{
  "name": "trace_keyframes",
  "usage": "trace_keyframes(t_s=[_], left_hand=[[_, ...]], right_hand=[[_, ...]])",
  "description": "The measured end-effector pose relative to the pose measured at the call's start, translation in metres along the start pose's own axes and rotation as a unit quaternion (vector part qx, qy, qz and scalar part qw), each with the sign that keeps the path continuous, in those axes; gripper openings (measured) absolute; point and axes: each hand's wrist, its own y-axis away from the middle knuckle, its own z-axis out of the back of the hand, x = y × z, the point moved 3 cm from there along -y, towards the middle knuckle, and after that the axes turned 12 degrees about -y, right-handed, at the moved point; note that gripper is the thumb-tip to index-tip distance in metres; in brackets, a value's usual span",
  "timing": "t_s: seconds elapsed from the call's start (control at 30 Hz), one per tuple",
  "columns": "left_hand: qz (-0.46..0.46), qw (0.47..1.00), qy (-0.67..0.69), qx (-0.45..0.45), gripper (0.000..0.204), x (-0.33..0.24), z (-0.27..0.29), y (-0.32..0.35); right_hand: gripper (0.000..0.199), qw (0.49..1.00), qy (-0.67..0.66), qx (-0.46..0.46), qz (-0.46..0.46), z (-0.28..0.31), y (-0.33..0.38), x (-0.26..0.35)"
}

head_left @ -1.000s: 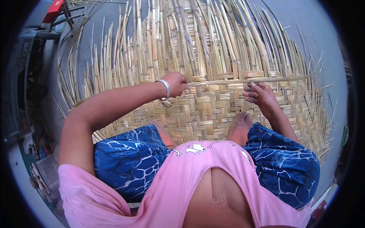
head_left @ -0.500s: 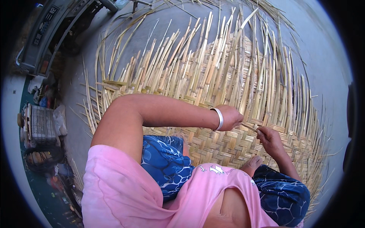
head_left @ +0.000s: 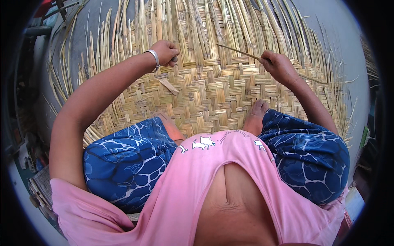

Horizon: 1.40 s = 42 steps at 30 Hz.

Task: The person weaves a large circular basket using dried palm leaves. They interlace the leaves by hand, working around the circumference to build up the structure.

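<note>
A large woven mat of flat, straw-coloured split reeds (head_left: 221, 92) lies under my feet, with long unwoven reeds (head_left: 242, 33) fanning out from its far side. My right hand (head_left: 281, 67) is closed on a thin reed strip (head_left: 240, 52), whose free end points left over the weave. Behind that hand, a similar strip runs on toward the right edge. My left hand (head_left: 165, 53), with a silver bracelet (head_left: 155, 60) at the wrist, is closed above the loose reeds on the left. Whatever its curled fingers hold, if anything, is hidden.
A short, pale scrap of husk (head_left: 168, 87) rests on the weave below my left hand. My bare feet (head_left: 255, 117) are on the mat's near part. Grey floor (head_left: 338, 53) borders the mat. Household clutter (head_left: 35, 151) stands at the far left.
My left hand has let go of the strip and moved left, away from my right hand. The right hand still grips the strip. The view has shifted, showing more of the near weave.
</note>
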Motion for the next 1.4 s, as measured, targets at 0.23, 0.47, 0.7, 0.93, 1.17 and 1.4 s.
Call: trace_keyframes(t_s=[0.23,0.47,0.7,0.93,1.17,1.4], left_hand=[[0.044,0.997,0.011,-0.057,0.041,0.017,0.004,-0.042],[-0.016,0.982,0.163,-0.094,0.038,0.008,0.002,-0.046],[0.050,0.994,0.092,-0.019,0.025,-0.006,0.010,-0.048],[-0.029,0.987,0.160,-0.004,0.020,0.004,0.018,-0.047],[-0.161,0.853,0.480,0.125,0.076,-0.008,0.033,-0.037],[-0.163,0.912,0.323,0.194,0.053,-0.029,0.025,-0.047]], right_hand=[[0.012,0.981,-0.155,0.070,-0.095,0.059,0.011,-0.013],[0.010,0.975,-0.142,0.139,-0.095,0.061,-0.030,0.007],[0.018,0.963,-0.235,0.054,-0.119,0.011,-0.098,0.000],[0.031,0.946,-0.290,0.059,-0.134,-0.007,-0.126,0.016],[0.028,0.974,-0.205,0.058,-0.076,-0.002,-0.130,0.014],[0.032,0.973,-0.202,-0.033,-0.109,0.009,-0.115,-0.028]])
